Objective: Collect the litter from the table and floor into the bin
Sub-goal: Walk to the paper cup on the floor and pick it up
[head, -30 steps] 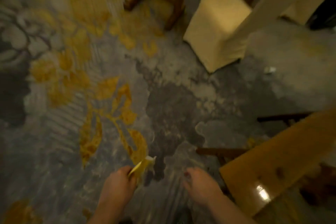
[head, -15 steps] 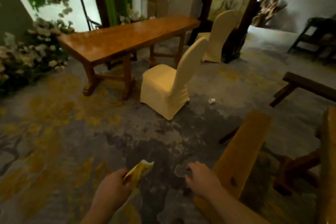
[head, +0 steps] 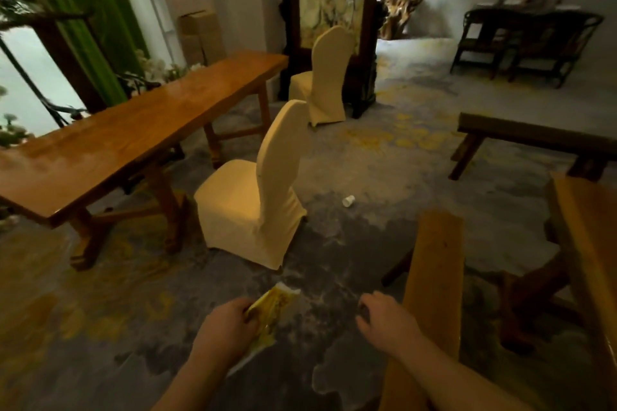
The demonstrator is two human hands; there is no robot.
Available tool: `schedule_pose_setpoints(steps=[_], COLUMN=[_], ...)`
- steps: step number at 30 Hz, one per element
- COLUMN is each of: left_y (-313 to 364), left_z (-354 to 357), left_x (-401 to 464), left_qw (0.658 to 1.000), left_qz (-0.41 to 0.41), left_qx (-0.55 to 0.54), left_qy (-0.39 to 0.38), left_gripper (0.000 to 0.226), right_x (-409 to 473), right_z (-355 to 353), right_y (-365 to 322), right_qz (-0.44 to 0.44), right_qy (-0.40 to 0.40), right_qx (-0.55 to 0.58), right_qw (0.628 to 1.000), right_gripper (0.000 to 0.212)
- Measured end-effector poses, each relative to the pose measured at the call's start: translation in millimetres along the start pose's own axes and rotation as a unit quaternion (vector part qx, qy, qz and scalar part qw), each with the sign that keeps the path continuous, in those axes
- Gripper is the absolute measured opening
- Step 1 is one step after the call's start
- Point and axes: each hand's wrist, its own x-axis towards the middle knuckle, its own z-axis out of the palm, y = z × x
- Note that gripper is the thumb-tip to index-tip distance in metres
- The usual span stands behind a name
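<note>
Patterned carpet (head: 350,160), yellow wrapper (head: 270,310) clenched in left hand (head: 223,330), right hand (head: 384,317) grip unclear

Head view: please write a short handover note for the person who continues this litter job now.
Left hand: shut on a yellow wrapper.
Right hand: curled; whether it holds anything cannot be told.
A small white cup lies on the carpet right of the nearest covered chair.
No bin in view.
Done: wrapper picked up.
Left: fetch the cup, find the bin, drop everything in.
</note>
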Motion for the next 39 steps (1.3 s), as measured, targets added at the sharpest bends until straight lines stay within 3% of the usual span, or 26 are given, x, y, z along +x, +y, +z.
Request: schedule_pose_setpoints(steps=[3, 8, 12, 22, 30, 39], left_y=[23, 47, 61, 125, 182, 258], left_z=[-9, -9, -9, -25, 9, 97], left_x=[56, 167, 273, 501, 630, 804], left_qw=[0.999, 0.998, 0.991, 0.978, 0.981, 0.986], left_qz=[0.034, 0.059, 0.106, 0.174, 0.121, -0.052], left_qx=[-0.005, -0.021, -0.029, 0.005, -0.020, -0.052], left_qy=[-0.001, -0.029, -0.076, -0.112, -0.151, -0.149], left_gripper=[0.005, 0.018, 0.016, 0.019, 0.011, 0.014], right_x=[43, 131, 206, 364, 495, 720], right_z=[-22, -46, -64, -131, -167, -198], right_y=[2, 4, 6, 32, 94, 255], right_qz=[0.006, 0.020, 0.050, 0.160, 0.161, 0.085], right_qy=[0.008, 0.017, 0.022, 0.015, 0.011, -0.097], right_qx=[-0.004, -0.016, -0.027, -0.030, -0.008, -0.011], right_qw=[1.000, 1.000, 0.998, 0.987, 0.987, 0.992], right_gripper=[0.026, 0.027, 0.028, 0.025, 0.027, 0.027])
